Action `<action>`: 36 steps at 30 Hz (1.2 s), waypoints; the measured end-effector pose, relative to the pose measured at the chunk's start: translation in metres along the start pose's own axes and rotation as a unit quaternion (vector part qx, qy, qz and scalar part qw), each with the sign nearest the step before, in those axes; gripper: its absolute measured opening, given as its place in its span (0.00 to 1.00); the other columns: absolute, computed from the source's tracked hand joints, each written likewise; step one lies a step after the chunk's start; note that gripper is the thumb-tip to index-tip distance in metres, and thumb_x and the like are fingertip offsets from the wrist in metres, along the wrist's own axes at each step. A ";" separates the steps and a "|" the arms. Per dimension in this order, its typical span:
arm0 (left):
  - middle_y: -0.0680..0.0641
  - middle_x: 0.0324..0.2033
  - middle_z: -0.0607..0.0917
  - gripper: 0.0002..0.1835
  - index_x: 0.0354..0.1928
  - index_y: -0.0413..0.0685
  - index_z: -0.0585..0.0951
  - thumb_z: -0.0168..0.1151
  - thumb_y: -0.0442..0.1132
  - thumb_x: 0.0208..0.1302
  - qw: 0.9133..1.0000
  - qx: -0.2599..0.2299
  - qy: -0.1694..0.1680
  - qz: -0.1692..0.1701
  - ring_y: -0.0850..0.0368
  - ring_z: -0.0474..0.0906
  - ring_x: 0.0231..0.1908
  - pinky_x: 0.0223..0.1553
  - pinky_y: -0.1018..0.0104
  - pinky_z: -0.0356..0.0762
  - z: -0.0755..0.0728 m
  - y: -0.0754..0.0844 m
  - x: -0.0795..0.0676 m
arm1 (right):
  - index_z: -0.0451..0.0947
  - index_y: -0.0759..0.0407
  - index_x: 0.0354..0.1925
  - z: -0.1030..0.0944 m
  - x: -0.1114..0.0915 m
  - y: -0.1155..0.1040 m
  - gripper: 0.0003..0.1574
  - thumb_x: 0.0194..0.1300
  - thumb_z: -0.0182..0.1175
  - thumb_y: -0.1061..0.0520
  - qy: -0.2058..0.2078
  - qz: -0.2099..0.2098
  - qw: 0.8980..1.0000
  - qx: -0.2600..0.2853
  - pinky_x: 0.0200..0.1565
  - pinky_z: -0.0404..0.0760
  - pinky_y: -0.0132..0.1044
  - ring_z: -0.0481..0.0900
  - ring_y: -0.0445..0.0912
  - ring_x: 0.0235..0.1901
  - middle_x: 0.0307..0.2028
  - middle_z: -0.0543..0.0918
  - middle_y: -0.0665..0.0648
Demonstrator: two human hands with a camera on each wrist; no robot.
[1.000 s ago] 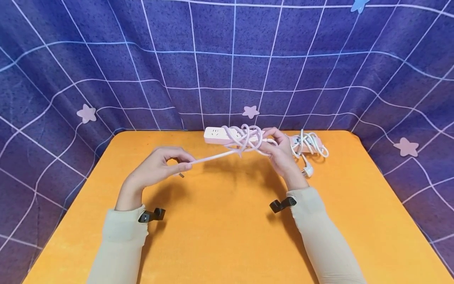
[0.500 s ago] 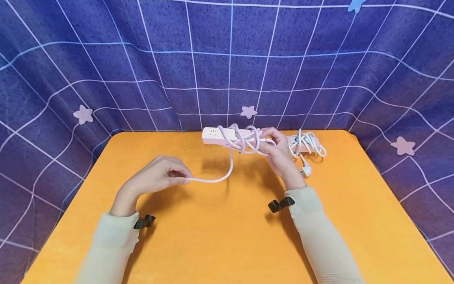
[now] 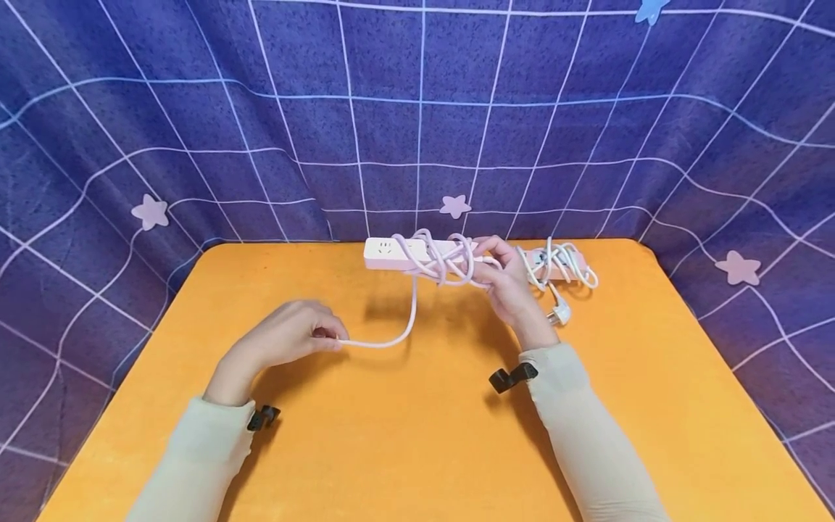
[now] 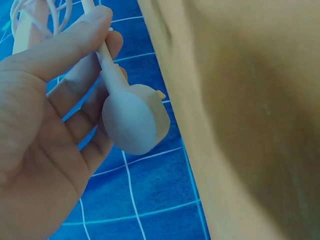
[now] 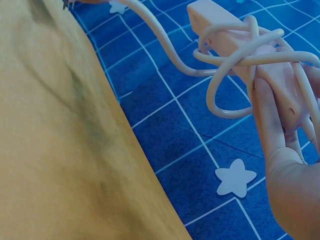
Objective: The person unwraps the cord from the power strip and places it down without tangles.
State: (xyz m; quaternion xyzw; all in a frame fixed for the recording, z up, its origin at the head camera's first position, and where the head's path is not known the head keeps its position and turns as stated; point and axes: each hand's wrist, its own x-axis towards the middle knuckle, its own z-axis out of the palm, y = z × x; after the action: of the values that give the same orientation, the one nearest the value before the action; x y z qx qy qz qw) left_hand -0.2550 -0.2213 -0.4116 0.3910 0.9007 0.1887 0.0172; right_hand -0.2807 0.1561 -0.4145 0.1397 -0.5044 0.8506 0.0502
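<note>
i have the left hand (image 3: pixel 287 333) pinching the cord (image 3: pixel 375 345) by its plug (image 4: pixel 131 120) and, toward two o'clock, the right hand (image 3: pixel 510 288) apparently gripping the power strip (image 3: pixel 383 254) by one end, best, i judge, for light, stiff plastic.

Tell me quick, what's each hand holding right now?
Left hand: pinching the cord near its plug.
Right hand: holding the power strip, with cord looped around it.

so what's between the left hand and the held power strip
In the head view, a slack, curved stretch of pale cord runs from the left hand to the power strip, over the orange table.
</note>
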 end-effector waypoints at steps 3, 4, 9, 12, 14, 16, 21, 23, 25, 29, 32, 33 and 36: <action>0.70 0.26 0.79 0.05 0.34 0.63 0.91 0.81 0.43 0.61 1.000 0.014 -0.015 -0.005 0.68 0.74 0.30 0.36 0.67 0.75 0.002 -0.002 0.000 | 0.81 0.53 0.34 0.001 0.000 0.001 0.23 0.58 0.56 0.80 -0.004 0.000 1.000 0.005 0.35 0.83 0.29 0.84 0.41 0.39 0.51 0.77 0.52; 0.70 0.26 0.79 0.05 0.34 0.63 0.91 0.80 0.43 0.61 1.000 0.019 -0.018 -0.007 0.67 0.74 0.30 0.36 0.67 0.74 0.004 -0.004 0.000 | 0.81 0.53 0.34 0.001 0.000 0.001 0.23 0.58 0.56 0.80 -0.004 0.001 1.000 0.006 0.35 0.83 0.29 0.84 0.41 0.39 0.51 0.77 0.52; 0.70 0.25 0.78 0.07 0.31 0.65 0.89 0.81 0.43 0.58 0.999 0.037 -0.030 -0.003 0.67 0.74 0.29 0.35 0.68 0.73 0.010 -0.009 0.002 | 0.80 0.53 0.34 0.003 0.000 0.002 0.22 0.58 0.55 0.79 -0.004 0.000 1.000 0.008 0.36 0.84 0.30 0.84 0.41 0.39 0.51 0.76 0.53; 0.69 0.25 0.79 0.08 0.31 0.65 0.88 0.82 0.42 0.58 0.999 0.035 -0.039 -0.008 0.69 0.73 0.28 0.34 0.68 0.73 0.013 -0.012 0.003 | 0.80 0.53 0.34 0.003 0.000 0.002 0.22 0.59 0.55 0.79 -0.007 0.000 1.000 0.011 0.36 0.84 0.30 0.84 0.41 0.38 0.51 0.76 0.53; 0.69 0.25 0.80 0.08 0.31 0.64 0.88 0.81 0.42 0.58 0.998 0.029 -0.045 -0.017 0.70 0.73 0.29 0.35 0.68 0.74 0.015 -0.013 0.003 | 0.80 0.54 0.34 0.004 0.000 0.002 0.21 0.59 0.55 0.79 -0.010 -0.002 1.000 0.015 0.37 0.85 0.31 0.84 0.41 0.39 0.50 0.76 0.53; 0.68 0.26 0.81 0.07 0.32 0.63 0.89 0.81 0.42 0.58 0.998 0.024 -0.048 -0.025 0.71 0.74 0.29 0.35 0.67 0.75 0.016 -0.013 0.003 | 0.80 0.54 0.34 0.003 0.000 0.003 0.21 0.59 0.56 0.79 -0.013 -0.004 1.000 0.017 0.37 0.85 0.31 0.85 0.42 0.39 0.50 0.77 0.53; 0.67 0.27 0.83 0.07 0.35 0.62 0.89 0.81 0.42 0.59 0.998 0.009 -0.050 -0.037 0.71 0.77 0.31 0.37 0.66 0.77 0.016 -0.011 0.005 | 0.80 0.54 0.35 0.002 0.001 0.003 0.22 0.59 0.55 0.80 -0.016 -0.009 1.000 0.024 0.38 0.86 0.31 0.84 0.42 0.41 0.50 0.77 0.53; 0.67 0.29 0.84 0.08 0.36 0.62 0.89 0.81 0.42 0.58 0.998 0.002 -0.051 -0.041 0.71 0.78 0.32 0.38 0.65 0.78 0.016 -0.010 0.005 | 0.80 0.54 0.35 0.001 0.001 0.004 0.22 0.59 0.55 0.80 -0.016 -0.009 1.000 0.024 0.38 0.86 0.31 0.84 0.42 0.41 0.50 0.78 0.53; 0.67 0.30 0.85 0.09 0.38 0.61 0.89 0.82 0.43 0.58 0.998 -0.004 -0.052 -0.042 0.72 0.80 0.33 0.40 0.65 0.80 0.016 -0.009 0.006 | 0.80 0.54 0.35 0.000 0.001 0.004 0.22 0.59 0.55 0.80 -0.014 -0.008 1.000 0.023 0.38 0.86 0.31 0.84 0.42 0.41 0.49 0.78 0.52; 0.67 0.30 0.85 0.12 0.43 0.57 0.90 0.81 0.47 0.59 0.998 -0.006 -0.046 -0.042 0.71 0.80 0.33 0.42 0.63 0.80 0.016 -0.005 0.011 | 0.80 0.54 0.36 -0.001 0.001 0.005 0.22 0.59 0.55 0.80 -0.017 -0.012 1.000 0.024 0.39 0.86 0.31 0.83 0.41 0.42 0.48 0.79 0.52; 0.67 0.31 0.85 0.15 0.47 0.55 0.90 0.80 0.51 0.61 0.998 -0.016 -0.037 -0.045 0.69 0.80 0.34 0.43 0.62 0.80 0.014 0.004 0.016 | 0.80 0.54 0.36 0.000 0.000 0.005 0.22 0.60 0.55 0.80 -0.020 -0.014 0.999 0.028 0.40 0.85 0.31 0.83 0.42 0.43 0.48 0.80 0.53; 0.67 0.31 0.85 0.16 0.48 0.55 0.90 0.78 0.52 0.62 0.998 -0.019 -0.032 -0.046 0.69 0.80 0.34 0.43 0.62 0.80 0.013 0.008 0.018 | 0.81 0.55 0.37 0.000 0.000 0.004 0.22 0.60 0.54 0.80 -0.021 -0.015 0.999 0.029 0.40 0.85 0.31 0.83 0.42 0.43 0.48 0.80 0.53; 0.67 0.32 0.86 0.16 0.50 0.56 0.90 0.75 0.54 0.66 0.998 -0.032 -0.007 -0.052 0.68 0.81 0.35 0.43 0.62 0.80 0.011 0.021 0.025 | 0.81 0.55 0.37 0.000 0.000 0.004 0.23 0.61 0.53 0.80 -0.020 -0.015 0.999 0.033 0.40 0.86 0.31 0.83 0.42 0.43 0.48 0.81 0.53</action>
State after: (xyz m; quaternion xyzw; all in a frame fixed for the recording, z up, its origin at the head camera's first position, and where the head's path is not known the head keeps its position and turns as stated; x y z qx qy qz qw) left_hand -0.2555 -0.1870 -0.4118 0.3444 0.9131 0.2132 0.0459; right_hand -0.2819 0.1541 -0.4184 0.1662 -0.4749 0.8629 0.0483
